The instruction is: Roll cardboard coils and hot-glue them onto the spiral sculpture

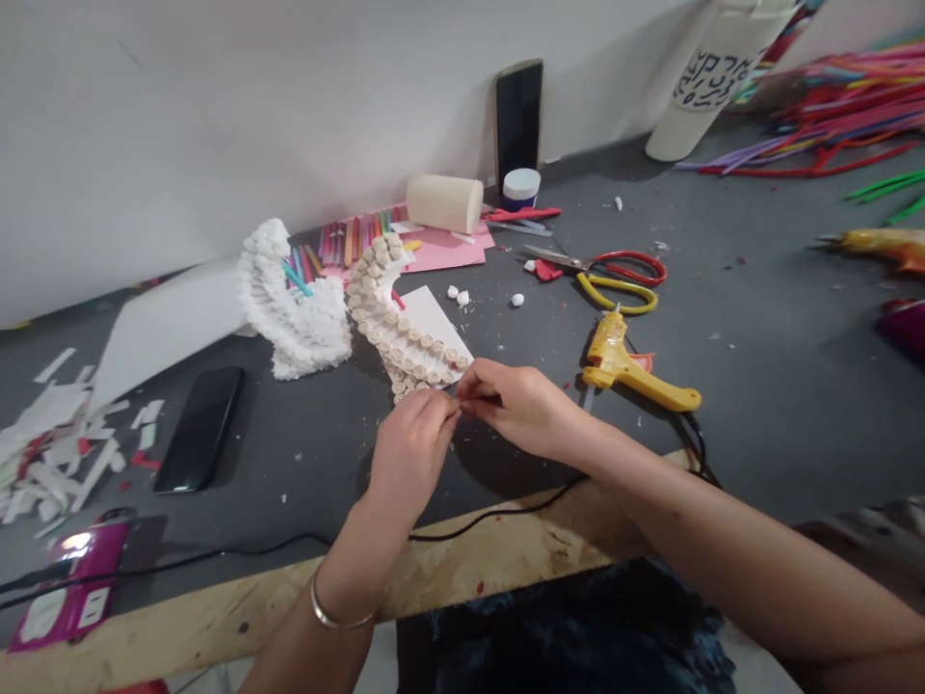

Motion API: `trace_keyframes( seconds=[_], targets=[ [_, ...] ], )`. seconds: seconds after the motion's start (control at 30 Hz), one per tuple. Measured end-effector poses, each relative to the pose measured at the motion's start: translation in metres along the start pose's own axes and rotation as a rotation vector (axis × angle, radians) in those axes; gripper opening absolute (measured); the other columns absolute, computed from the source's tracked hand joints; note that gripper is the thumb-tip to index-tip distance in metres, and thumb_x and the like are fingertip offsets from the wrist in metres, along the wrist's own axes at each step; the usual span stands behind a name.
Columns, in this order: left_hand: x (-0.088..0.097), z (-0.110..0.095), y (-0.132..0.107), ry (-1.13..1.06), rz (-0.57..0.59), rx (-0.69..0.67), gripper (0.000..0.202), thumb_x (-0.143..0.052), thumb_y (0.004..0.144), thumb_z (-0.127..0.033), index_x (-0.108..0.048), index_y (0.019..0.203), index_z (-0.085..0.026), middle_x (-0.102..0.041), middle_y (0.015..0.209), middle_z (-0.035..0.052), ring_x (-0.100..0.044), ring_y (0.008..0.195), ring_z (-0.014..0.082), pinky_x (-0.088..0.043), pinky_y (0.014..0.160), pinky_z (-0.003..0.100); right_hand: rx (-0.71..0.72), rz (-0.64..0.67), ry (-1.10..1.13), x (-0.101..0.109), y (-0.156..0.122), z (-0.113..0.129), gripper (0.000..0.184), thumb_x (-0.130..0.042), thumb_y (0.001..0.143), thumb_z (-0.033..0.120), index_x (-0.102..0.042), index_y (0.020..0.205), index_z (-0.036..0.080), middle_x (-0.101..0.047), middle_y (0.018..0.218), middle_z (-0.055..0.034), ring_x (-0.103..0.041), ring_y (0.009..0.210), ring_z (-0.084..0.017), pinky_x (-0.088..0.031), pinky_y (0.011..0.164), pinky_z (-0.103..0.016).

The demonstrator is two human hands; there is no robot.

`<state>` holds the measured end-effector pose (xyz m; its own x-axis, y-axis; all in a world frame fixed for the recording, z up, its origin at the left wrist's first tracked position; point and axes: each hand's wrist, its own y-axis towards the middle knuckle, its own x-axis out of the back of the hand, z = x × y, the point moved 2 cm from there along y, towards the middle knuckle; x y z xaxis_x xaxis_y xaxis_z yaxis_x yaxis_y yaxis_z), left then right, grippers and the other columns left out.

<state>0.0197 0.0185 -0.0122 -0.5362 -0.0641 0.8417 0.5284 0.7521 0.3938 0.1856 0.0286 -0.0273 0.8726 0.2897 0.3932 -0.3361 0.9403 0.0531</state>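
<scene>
My left hand (411, 439) and my right hand (524, 405) meet at the fingertips above the near part of the table. Both are closed in a pinch; whatever is between them is too small and covered to name. Just beyond them stands a curved white piece studded with beige rolled coils (405, 347), its near end partly hidden by my hands. A matching curved piece covered in white fluff (296, 313) sits to its left. A yellow glue gun (621, 366) lies to the right of my right hand.
Red-and-yellow-handled scissors (589, 265) lie beyond the glue gun. A black phone (200, 429) and white scraps (62, 453) are on the left. Behind stand a cream roll (444, 202), a small jar (520, 188) and an upright phone (518, 120). A black cord (498, 520) runs along the front edge.
</scene>
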Motion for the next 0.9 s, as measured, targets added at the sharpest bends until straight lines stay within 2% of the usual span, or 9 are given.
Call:
trace_keyframes(
  seconds=[0.17,0.37,0.47,0.57,0.63,0.8,0.9],
  targets=[
    [-0.002,-0.002,-0.003,0.013,-0.129,-0.006,0.011,-0.054,0.093,-0.017,-0.064,0.088,-0.016,-0.070,0.088,0.0075,-0.065,0.084,0.0182,-0.052,0.077,0.030,-0.021,-0.050,0.022,-0.001,0.002,0.003,0.006,-0.057,0.085,0.017,-0.054,0.087,0.021,-0.072,0.082,0.0000,-0.069,0.075,-0.014,-0.047,0.068,-0.024],
    [-0.002,0.002,-0.003,-0.190,-0.202,0.139,0.011,-0.057,0.091,-0.019,-0.068,0.090,-0.019,-0.073,0.096,0.0055,-0.068,0.093,0.0171,-0.054,0.086,0.032,-0.048,-0.148,0.063,-0.002,0.001,0.003,0.005,-0.058,0.085,0.023,-0.054,0.087,0.022,-0.073,0.084,-0.0011,-0.070,0.077,-0.016,-0.051,0.072,-0.027],
    [0.000,0.002,-0.002,-0.248,-0.248,0.203,0.008,-0.059,0.090,-0.019,-0.068,0.090,-0.020,-0.072,0.095,0.0045,-0.067,0.092,0.0162,-0.054,0.085,0.031,-0.014,-0.184,0.054,-0.002,0.000,0.006,0.006,-0.058,0.086,0.023,-0.055,0.090,0.023,-0.074,0.087,-0.0011,-0.071,0.081,-0.016,-0.053,0.076,-0.029],
    [-0.001,0.005,-0.003,-0.268,-0.272,0.273,0.015,-0.064,0.088,-0.024,-0.066,0.102,-0.020,-0.071,0.099,0.0055,-0.067,0.088,0.0161,-0.055,0.080,0.030,0.002,-0.212,0.081,-0.003,-0.002,0.011,0.009,-0.058,0.087,0.025,-0.057,0.096,0.023,-0.075,0.094,-0.0016,-0.071,0.087,-0.017,-0.054,0.080,-0.030],
    [-0.002,0.006,-0.004,-0.263,-0.273,0.261,0.021,-0.064,0.088,-0.024,-0.066,0.108,-0.019,-0.070,0.102,0.0066,-0.067,0.089,0.0162,-0.055,0.081,0.030,0.003,-0.216,0.110,-0.003,-0.003,0.014,0.011,-0.058,0.088,0.027,-0.058,0.098,0.023,-0.075,0.096,-0.0020,-0.071,0.088,-0.016,-0.054,0.081,-0.030],
    [-0.001,0.002,-0.002,-0.209,-0.307,0.132,0.024,-0.058,0.091,-0.018,-0.067,0.113,-0.019,-0.072,0.104,0.0071,-0.066,0.095,0.0163,-0.054,0.086,0.031,-0.009,-0.234,0.182,-0.003,-0.003,0.014,0.012,-0.059,0.088,0.029,-0.060,0.099,0.022,-0.075,0.098,-0.0021,-0.071,0.087,-0.014,-0.054,0.080,-0.028],
    [0.002,-0.001,-0.002,-0.197,-0.326,0.133,0.022,-0.060,0.090,-0.018,-0.068,0.110,-0.018,-0.072,0.102,0.0075,-0.066,0.093,0.0166,-0.054,0.085,0.031,-0.008,-0.233,0.219,-0.004,-0.003,0.012,0.013,-0.060,0.088,0.030,-0.062,0.098,0.023,-0.075,0.096,-0.0012,-0.071,0.087,-0.015,-0.055,0.080,-0.028]
  ],
)
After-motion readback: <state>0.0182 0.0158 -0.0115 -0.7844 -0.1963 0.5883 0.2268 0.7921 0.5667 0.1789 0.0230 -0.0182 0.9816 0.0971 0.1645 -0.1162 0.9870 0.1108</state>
